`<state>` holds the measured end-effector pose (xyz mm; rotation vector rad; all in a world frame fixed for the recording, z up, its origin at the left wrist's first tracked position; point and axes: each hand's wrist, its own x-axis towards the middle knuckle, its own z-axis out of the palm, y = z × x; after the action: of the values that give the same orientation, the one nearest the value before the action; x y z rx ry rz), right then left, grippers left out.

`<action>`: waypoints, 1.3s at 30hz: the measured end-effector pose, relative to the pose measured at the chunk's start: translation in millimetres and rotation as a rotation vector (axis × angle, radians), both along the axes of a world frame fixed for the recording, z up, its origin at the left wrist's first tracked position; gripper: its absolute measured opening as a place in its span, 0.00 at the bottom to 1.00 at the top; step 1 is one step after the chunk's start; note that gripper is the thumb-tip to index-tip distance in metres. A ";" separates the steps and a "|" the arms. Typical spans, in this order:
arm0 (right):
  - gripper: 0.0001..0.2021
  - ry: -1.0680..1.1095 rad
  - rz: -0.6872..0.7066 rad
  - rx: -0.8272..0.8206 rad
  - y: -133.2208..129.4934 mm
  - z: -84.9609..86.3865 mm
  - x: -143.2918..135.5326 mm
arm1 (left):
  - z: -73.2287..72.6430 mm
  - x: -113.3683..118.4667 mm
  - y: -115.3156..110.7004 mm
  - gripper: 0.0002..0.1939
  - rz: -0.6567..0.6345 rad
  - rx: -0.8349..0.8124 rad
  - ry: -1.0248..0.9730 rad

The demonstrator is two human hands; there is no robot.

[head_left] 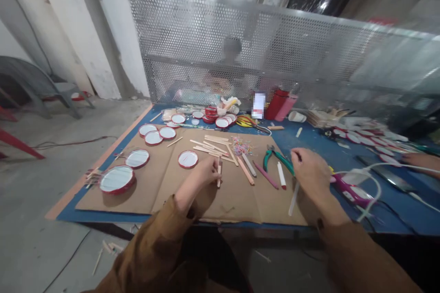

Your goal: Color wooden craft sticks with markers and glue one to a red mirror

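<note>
My left hand (206,173) pinches a flat wooden craft stick (219,175) upright over the cardboard (172,192). My right hand (311,176) is closed in a loose fist at the cardboard's right side; what it holds, if anything, is hidden. Below it a whitish translucent stick (294,199) slants down; I cannot tell whether the hand grips it. Green-handled pliers (267,158) lie just left of this hand. Between my hands are a white marker (281,175), a mauve pen (266,175) and a loose pile of craft sticks (209,146). A red-rimmed white disc (188,159) lies beside my left hand.
More red-rimmed discs (118,179) lie at the left. Colourful small bits (242,145) sit behind the pens. A purple power strip (354,190) with white cables is at the right, near a phone (395,178) and another person's hand (421,161). A perforated metal panel (192,36) stands behind.
</note>
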<state>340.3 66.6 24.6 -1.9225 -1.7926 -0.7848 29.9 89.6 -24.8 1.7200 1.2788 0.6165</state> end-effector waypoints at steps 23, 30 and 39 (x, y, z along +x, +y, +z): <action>0.17 0.176 -0.421 -0.074 -97.0 20.1 104.3 | -10.5 -21.3 -72.4 0.03 0.204 0.553 0.359; 0.17 0.130 -0.398 -0.082 -112.9 4.2 116.2 | -0.3 -16.8 -70.5 0.09 0.142 0.591 0.649; 0.13 -0.190 -0.049 -0.135 -64.9 -9.2 102.3 | -0.9 -10.4 -69.5 0.16 0.176 0.584 0.818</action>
<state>442.7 1.7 15.4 -2.0446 -1.9611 -0.9113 19.5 20.1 -25.7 2.5054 1.9582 0.4062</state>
